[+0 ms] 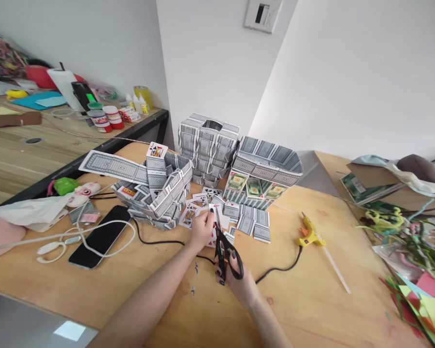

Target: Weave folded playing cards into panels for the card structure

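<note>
Seen from the head camera, two bare hands are working low over a wooden table (304, 311). The left hand (203, 229) is pinching a playing card (219, 204) in curled fingers, thumb pressing on top. The right hand (238, 282) is wrapping its fingers around the handles of black scissors (221, 238), whose blades are pointing away from the body and meeting the card; how far the blades are parting is not clear. The card is sitting just beyond the left knuckles, in front of the card-built pieces.

Trimming seems to be the step in hand. Cutting cleanly is calling for a taut card, slow strokes and a left thumb staying clear of the blades.

Loose cards (246, 222) are lying directly behind and beside the hands, crowding the cutting space. Farther back, a woven card basket (166, 195), a tall card box (208, 145) and a wide card container (264, 169) are standing close together. A yellow glue gun (311, 234) is resting to the right, its dark cord (288, 267) trailing toward the right wrist. A phone (99, 237) is lying to the left beneath a looping white cable (133, 239).
</note>
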Motion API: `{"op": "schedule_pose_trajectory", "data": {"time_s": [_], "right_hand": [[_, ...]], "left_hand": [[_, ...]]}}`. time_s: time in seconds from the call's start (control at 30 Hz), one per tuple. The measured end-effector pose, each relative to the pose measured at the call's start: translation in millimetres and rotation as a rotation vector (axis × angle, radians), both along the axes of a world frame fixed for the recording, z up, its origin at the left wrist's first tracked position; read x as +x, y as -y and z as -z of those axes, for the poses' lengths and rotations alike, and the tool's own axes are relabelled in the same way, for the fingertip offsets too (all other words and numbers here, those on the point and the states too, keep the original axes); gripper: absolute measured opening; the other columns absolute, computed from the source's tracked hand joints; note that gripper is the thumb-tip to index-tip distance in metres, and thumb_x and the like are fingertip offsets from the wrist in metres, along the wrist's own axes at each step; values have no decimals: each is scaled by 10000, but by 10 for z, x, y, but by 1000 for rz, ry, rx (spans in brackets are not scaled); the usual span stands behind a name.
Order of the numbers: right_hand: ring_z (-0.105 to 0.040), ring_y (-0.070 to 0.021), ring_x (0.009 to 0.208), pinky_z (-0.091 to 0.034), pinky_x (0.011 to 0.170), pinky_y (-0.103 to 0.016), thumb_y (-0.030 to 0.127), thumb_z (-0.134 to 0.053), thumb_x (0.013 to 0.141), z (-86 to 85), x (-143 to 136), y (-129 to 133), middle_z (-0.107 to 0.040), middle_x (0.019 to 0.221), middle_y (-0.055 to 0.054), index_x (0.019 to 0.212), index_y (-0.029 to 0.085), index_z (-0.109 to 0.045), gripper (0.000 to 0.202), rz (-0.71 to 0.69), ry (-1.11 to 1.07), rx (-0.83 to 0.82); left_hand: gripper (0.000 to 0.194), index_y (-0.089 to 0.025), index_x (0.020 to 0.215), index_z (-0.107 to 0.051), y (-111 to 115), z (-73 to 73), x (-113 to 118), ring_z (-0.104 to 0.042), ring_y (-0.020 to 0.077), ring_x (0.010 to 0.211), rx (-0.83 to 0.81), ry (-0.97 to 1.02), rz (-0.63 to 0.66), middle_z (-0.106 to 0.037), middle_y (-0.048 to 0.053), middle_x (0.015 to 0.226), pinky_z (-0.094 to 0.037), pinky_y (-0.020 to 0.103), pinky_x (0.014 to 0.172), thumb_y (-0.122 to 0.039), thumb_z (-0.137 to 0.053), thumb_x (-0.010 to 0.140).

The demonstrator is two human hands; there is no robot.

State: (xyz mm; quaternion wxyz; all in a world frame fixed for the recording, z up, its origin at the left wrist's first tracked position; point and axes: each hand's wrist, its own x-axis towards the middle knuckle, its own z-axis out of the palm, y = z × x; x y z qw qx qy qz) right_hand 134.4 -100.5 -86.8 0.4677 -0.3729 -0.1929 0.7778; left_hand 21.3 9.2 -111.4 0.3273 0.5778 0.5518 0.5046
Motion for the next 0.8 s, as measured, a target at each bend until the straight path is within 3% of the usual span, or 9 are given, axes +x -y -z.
{"op": "schedule_pose_trajectory", "data": {"time_s": [0.8], "right_hand": [[-399, -117, 585, -304, 492, -230, 478, -654, 664, 51, -8, 34, -503, 686, -17, 877, 206, -576, 354, 64, 133, 89]], "left_hand": [[358, -193, 493, -294, 86, -88, 49, -350, 112, 462, -17, -42, 64, -351, -29, 451, -229, 254, 479, -323, -355, 821]]}}
